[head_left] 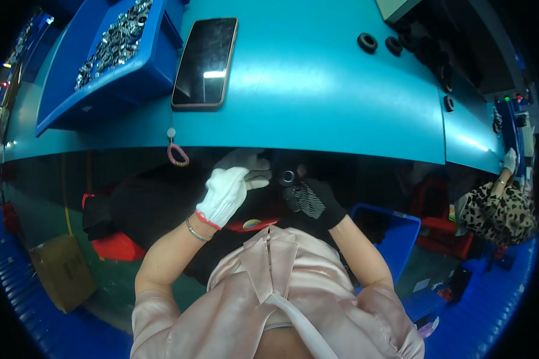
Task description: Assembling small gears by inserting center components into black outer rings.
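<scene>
My left hand (230, 184) wears a white knit glove with a red cuff. Its fingers stretch toward the right, apart, and nothing shows in them. Just across from it, my right hand (308, 197), in a black glove with pale stripes, pinches a small black ring (288, 177) with a light rim round its hole. Both hands are below the front edge of the blue-green table (317, 113), in shadow, so some fingertips are hard to make out.
A blue bin (102, 90) of shiny metal parts (123, 42) stands at the far left, beside a phone (205, 63) with a pink strap loop (178, 155). Several black rings (368, 42) lie at the right. A blue crate (401, 233) sits below; another person (500, 209) works far right.
</scene>
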The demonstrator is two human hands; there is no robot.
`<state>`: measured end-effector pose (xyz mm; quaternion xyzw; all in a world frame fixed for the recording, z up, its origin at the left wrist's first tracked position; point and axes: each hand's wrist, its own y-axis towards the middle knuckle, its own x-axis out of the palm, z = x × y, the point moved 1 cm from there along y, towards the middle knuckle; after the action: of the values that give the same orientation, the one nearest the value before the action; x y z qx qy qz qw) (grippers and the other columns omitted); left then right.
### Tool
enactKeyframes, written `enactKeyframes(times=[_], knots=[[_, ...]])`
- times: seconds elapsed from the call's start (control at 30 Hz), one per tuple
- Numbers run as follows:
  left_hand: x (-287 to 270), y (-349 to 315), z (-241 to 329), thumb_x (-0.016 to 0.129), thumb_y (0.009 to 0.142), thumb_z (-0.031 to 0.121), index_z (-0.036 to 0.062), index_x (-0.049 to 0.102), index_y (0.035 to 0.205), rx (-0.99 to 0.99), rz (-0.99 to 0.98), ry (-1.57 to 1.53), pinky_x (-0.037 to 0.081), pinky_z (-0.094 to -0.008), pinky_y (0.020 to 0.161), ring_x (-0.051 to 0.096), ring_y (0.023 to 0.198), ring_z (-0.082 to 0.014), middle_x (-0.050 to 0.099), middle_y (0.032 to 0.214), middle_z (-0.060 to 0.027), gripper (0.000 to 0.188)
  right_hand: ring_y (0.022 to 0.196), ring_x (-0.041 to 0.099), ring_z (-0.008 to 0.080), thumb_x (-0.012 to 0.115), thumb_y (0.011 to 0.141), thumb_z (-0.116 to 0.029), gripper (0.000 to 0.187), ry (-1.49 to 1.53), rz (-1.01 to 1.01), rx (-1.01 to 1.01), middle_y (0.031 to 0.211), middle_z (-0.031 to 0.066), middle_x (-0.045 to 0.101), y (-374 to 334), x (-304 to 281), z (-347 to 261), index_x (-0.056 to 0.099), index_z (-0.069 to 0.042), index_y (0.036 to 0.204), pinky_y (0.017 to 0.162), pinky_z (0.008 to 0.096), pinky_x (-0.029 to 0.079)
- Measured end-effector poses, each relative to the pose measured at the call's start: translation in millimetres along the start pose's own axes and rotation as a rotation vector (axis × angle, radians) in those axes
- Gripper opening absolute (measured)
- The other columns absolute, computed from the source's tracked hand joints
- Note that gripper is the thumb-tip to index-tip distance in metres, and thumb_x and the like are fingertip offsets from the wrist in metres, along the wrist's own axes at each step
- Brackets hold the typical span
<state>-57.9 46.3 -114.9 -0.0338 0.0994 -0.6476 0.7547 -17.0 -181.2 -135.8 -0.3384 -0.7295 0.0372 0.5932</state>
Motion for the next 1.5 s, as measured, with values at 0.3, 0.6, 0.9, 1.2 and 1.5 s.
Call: enactKeyframes(times=[0.3,0.6,0.9,1.2,1.5], knots=[[-63,14,-144,0.054,0.089,0.015,0.0033,0.063,0.104,0.479,0.025,1.97,0.053,-0.0451,0.08,0.065,0.087,-0.0324,0.068,0.094,-0.015,0.021,0.065,0.053,0.0226,0.059,0.092,-0.032,0.026,-1.812,0.08,-1.038,0.077,0.0106,0.058,88,16,-16,0.06,-0.007,0.089,0.063,0.0316,0.048],[28,-10,102,0.061,0.09,0.015,0.0005,0.059,0.12,-0.142,-0.467,0.248,0.051,-0.0269,0.082,0.065,0.097,-0.0149,0.068,0.102,-0.0106,0.033,0.094,0.066,0.0235,0.069,0.086,-0.018,0.029,-1.513,-0.059,-0.738,0.103,0.0124,0.068,-82,107,-111,0.065,-0.002,0.111,0.081,0.0324,0.051],[16,-21,211,0.063,0.086,0.001,-0.0024,0.054,0.126,0.27,-0.343,0.215,0.054,-0.0286,0.084,0.068,0.096,-0.0192,0.068,0.107,-0.0143,0.042,0.079,0.064,0.015,0.066,0.086,-0.009,0.024,-1.505,0.455,-0.983,0.087,0.009,0.068,-119,90,-168,0.063,0.005,0.105,0.074,0.0302,0.05],[-112,-29,239,0.062,0.087,-0.005,-0.0038,0.055,0.124,0.679,0.348,0.272,0.051,-0.0279,0.087,0.062,0.098,-0.0165,0.063,0.112,-0.0123,0.038,0.081,0.066,0.0223,0.072,0.081,-0.011,0.029,-1.84,0.079,-1.215,0.099,0.0118,0.066,-11,172,-174,0.062,-0.002,0.106,0.071,0.0334,0.053],[-330,29,241,0.067,0.084,0.032,-0.0008,0.052,0.13,0.1,0.971,1.045,0.039,-0.0373,0.104,0.052,0.123,-0.0301,0.053,0.133,-0.0202,0.058,0.084,0.066,0.0216,0.071,0.084,-0.028,0.043,-1.505,-0.044,-0.927,0.104,0.0123,0.064,113,262,-182,0.057,0.0,0.114,0.073,0.0347,0.053]])
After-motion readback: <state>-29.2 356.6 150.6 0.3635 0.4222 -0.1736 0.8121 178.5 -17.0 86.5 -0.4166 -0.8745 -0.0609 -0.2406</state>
